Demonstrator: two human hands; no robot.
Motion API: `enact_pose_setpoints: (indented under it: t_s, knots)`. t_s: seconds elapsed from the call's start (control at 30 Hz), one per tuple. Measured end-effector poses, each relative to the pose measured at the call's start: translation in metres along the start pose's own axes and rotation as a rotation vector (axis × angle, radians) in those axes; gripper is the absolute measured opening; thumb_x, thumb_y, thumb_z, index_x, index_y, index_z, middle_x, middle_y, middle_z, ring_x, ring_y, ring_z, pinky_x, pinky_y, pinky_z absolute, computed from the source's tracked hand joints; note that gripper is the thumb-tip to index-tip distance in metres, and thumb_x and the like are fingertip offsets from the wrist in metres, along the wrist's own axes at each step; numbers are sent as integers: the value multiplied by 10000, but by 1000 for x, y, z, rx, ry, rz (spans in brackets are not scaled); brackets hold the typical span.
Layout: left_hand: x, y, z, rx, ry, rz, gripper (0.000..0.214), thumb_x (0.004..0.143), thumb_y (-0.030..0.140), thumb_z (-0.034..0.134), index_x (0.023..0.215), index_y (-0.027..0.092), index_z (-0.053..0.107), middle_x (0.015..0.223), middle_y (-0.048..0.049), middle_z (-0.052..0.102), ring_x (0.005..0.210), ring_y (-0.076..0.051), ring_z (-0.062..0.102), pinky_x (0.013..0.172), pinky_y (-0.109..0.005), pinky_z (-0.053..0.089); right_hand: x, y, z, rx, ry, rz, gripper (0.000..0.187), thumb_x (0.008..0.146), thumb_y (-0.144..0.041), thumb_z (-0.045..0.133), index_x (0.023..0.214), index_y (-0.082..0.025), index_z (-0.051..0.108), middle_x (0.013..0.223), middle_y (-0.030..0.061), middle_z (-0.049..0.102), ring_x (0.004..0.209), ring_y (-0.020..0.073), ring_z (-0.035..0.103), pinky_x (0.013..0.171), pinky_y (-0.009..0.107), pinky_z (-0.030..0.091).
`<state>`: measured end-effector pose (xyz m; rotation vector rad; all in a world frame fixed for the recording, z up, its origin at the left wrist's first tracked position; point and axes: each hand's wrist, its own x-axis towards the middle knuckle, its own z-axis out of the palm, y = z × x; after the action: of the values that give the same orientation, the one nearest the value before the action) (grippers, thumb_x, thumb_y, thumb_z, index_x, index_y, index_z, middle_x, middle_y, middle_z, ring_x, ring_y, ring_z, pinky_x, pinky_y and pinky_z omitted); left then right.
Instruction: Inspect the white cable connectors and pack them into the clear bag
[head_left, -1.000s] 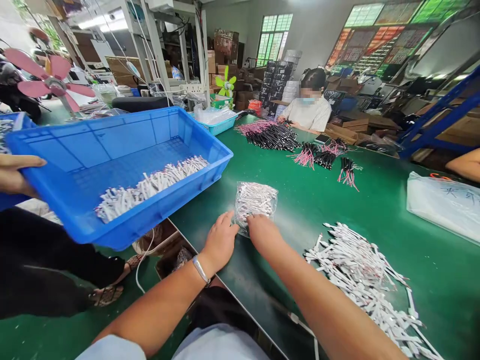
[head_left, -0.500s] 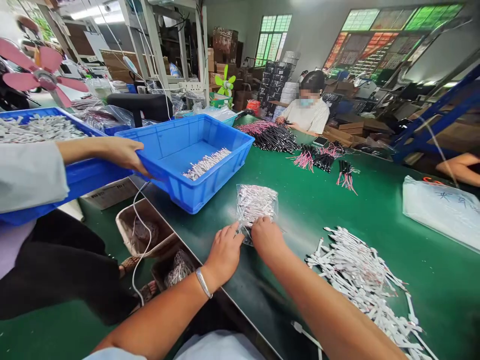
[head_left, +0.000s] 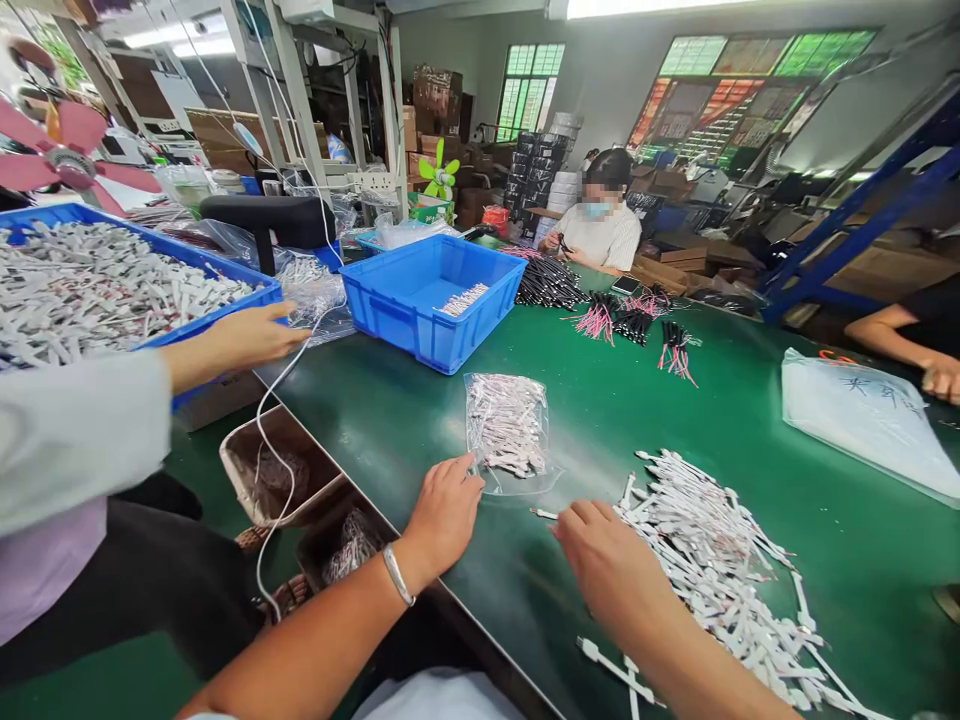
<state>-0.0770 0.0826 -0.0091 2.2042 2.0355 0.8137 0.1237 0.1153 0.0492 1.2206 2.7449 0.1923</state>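
Far left, past my left hand (head_left: 442,512): a co-worker's hand (head_left: 259,335), off the blue crate (head_left: 382,318) now; half a second ago it gripped the rim. Crate sits farther ahead of my left hand, on the table (head_left: 600,400), small heap of white pieces inside. My left hand: fingers together, slightly bent, tips at the near-left corner of the clear bag (head_left: 511,425); can't tell if they pinch the film. Bag lies ahead of and between my hands, white leads inside, near end now uncovered. My right hand (head_left: 611,550) has come off it rightward, fingers curled; a white connector (head_left: 545,514) pokes out at the fingertips, grip can't be told. Lead pile (head_left: 739,570) right beside that hand, as before.

Table edge slants close below my left hand. Bare green beyond the bag, and ahead of my right hand.
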Motion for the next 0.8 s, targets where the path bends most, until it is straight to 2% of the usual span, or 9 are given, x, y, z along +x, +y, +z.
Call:
enact_pose_setpoints:
  t_s: [0.17,0.37,0.47,0.63,0.8]
  knots:
    - [-2,5,-3,-47,-23,3,179,842,123,478,898,176,639,1201,-108,561,1134,-248,502,978,-470,402,-51,21,34,108,-99,210,191,846,-330,540,731,-190,602,705,56,621,686,229,617,607,312,422]
    - [-5,18,-2,-83,-45,25,182,831,110,486,892,172,646,1197,-99,575,1130,-254,508,983,-479,403,-72,30,64,205,31,244,238,858,-370,479,685,-215,532,705,36,608,665,210,597,619,317,405]
    - [-8,27,-1,-105,-48,54,185,824,106,487,887,188,641,1177,-79,594,1125,-242,515,994,-449,412,-74,32,67,240,78,260,241,859,-364,458,667,-227,509,687,25,597,660,207,589,613,312,392]
    - [-9,44,-5,-146,-57,136,235,841,104,435,820,238,627,1136,-16,627,1092,-207,552,986,-375,447,-75,32,65,251,71,270,212,857,-330,454,680,-227,508,693,19,598,668,200,590,626,307,381]
    - [-4,55,-8,-243,-141,285,236,821,98,453,776,268,611,1092,19,647,1062,-177,578,968,-324,466,-75,32,63,234,42,274,201,867,-299,453,690,-221,509,703,20,598,678,197,586,608,295,363]
